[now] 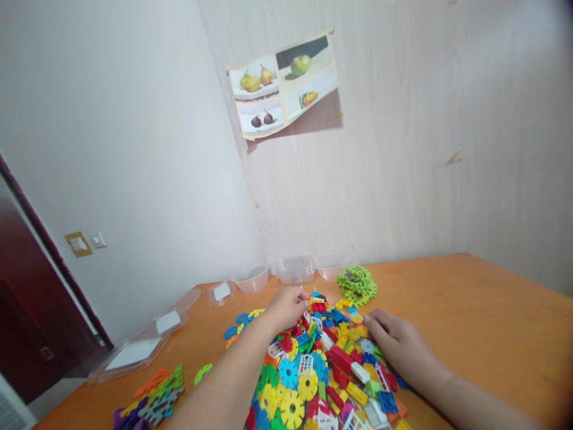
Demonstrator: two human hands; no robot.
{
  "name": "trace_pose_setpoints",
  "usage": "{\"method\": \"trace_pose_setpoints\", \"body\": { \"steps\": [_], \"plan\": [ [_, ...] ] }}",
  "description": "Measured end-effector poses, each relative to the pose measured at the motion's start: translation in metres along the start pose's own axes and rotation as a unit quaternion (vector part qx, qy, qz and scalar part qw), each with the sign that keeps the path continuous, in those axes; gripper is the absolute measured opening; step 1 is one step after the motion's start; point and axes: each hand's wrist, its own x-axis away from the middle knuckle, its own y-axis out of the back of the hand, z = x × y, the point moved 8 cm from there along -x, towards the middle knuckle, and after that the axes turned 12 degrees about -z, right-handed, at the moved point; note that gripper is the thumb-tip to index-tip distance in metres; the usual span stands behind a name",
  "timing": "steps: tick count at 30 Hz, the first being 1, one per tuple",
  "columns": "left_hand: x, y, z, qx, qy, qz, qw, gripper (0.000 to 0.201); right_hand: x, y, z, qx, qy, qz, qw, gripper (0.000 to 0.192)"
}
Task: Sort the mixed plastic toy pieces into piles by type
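Observation:
A heap of mixed plastic building toys [331,358] lies on the table in front of me. In it are flat notched discs, such as a yellow one [292,408] and a blue one [289,372], with small bricks and white window-like frames [306,364]. My left hand [289,306] reaches to the far left side of the heap, its fingers pinched together; what they hold is too small to name. My right hand [400,343] rests at the heap's right edge, fingers curled and closed beside the small pieces. Whatever its fingertips grip is hidden.
Green interlocking pieces [357,285] are stacked behind the heap. Clear plastic tubs [295,270] stand along the wall, with lids [134,353] at the left. Notched coloured pieces [154,394] lie front left on the orange table [483,316]. A fruit picture [286,89] hangs above.

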Motion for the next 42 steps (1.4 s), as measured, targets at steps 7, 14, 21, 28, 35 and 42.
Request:
{"method": "trace_pose_setpoints", "body": {
  "steps": [7,14,21,28,35,42],
  "plan": [
    [0.011,0.020,-0.016,0.003,-0.025,-0.048,0.999,0.021,0.001,0.003,0.007,0.005,0.007,-0.008,1.000,0.045],
    [0.046,0.060,-0.026,0.075,0.023,-0.156,0.985,0.015,0.001,0.005,0.002,0.014,-0.003,0.005,1.000,0.045],
    [0.114,0.103,-0.007,0.174,0.133,-0.232,0.948,0.024,0.003,0.006,-0.004,0.020,-0.005,0.026,0.999,0.048],
    [0.221,0.197,0.062,0.095,0.239,-0.406,0.877,0.034,-0.001,0.005,-0.019,0.048,-0.021,0.041,0.998,0.048],
    [0.304,0.251,0.125,-0.042,0.329,-0.506,0.796,0.034,-0.002,0.006,-0.019,0.058,-0.014,0.040,0.997,0.050],
    [0.311,0.241,0.163,-0.129,0.348,-0.463,0.805,0.036,-0.003,0.007,-0.016,0.057,-0.006,0.044,0.997,0.049]
  ]
}}
